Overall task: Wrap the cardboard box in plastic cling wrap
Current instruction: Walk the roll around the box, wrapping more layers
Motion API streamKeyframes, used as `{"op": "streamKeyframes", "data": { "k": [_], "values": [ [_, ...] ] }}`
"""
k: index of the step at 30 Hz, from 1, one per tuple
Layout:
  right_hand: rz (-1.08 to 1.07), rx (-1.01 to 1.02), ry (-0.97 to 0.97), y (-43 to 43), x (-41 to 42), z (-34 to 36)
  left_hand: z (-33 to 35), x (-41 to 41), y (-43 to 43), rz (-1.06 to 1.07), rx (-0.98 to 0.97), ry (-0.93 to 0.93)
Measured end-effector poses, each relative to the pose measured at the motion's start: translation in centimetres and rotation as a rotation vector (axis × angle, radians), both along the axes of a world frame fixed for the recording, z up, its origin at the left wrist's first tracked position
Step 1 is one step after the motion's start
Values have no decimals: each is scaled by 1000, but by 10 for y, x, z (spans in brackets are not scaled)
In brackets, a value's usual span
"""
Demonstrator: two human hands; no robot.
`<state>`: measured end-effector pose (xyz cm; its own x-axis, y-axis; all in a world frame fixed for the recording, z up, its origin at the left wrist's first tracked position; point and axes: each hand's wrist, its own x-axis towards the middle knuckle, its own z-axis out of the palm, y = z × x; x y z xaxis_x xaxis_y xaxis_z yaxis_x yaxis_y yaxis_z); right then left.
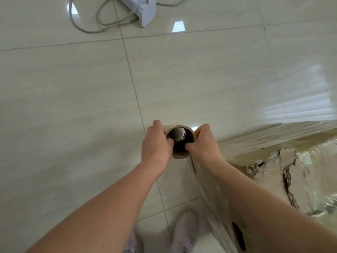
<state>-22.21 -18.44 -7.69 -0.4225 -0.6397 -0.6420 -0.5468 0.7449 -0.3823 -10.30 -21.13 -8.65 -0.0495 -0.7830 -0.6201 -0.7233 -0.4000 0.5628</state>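
The cardboard box (271, 181) stands on the floor at the right edge of the scene, on the near side, and is only partly in view. A torn, ragged patch of bare cardboard is seen on its top, while glossy, wrinkled film is already laid over the top further right. A taut sheet of cling wrap (264, 137) is stretched along the far upper edge of the box and is drawn leftward to the roll (179, 129), which is held upright just left of the box, its open cardboard core facing the camera.

The roll is gripped at the core by 2 hands: the left hand (156, 145) is curled round the left rim and the right hand (204, 143) round the right rim, with digits of each hooked inside the tube.

The job is judged to be under way but not finished: some film is on, yet the number of layers cannot be told, and the hidden sides cannot be checked. Further passes, cutting the film and smoothing the tail are thought to be left.

Pale floor tiles (73, 88) are spread all around, 1 light shoe (184, 232) is seen at the near edge, and a white power strip (140, 10) with a looped cable (85, 30) lies far off.
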Motion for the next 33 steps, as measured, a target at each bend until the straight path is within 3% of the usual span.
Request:
{"op": "streamKeyframes", "data": {
  "k": [7, 13, 22, 25, 29, 33],
  "values": [
    [28, -52, 64, -17, -11, -3, 1, -9, -16, -93, -9, -34],
    [334, -112, 127, -46, -35, 0, 3, -30, -41, -215, -151, -53],
    [807, -189, 326, -99, -86, 4, 0, -75, -65, -89, -77, 62],
    [707, -188, 262, -99, -98, 0, 0, -90, -68, -56, -81, 36],
    [210, -145, 46, -88, -110, -4, 3, -100, -69, -82, -69, -27],
    [-132, -68, -133, -63, -110, -5, 7, -109, -71, -86, -53, -73]
  ]
}}
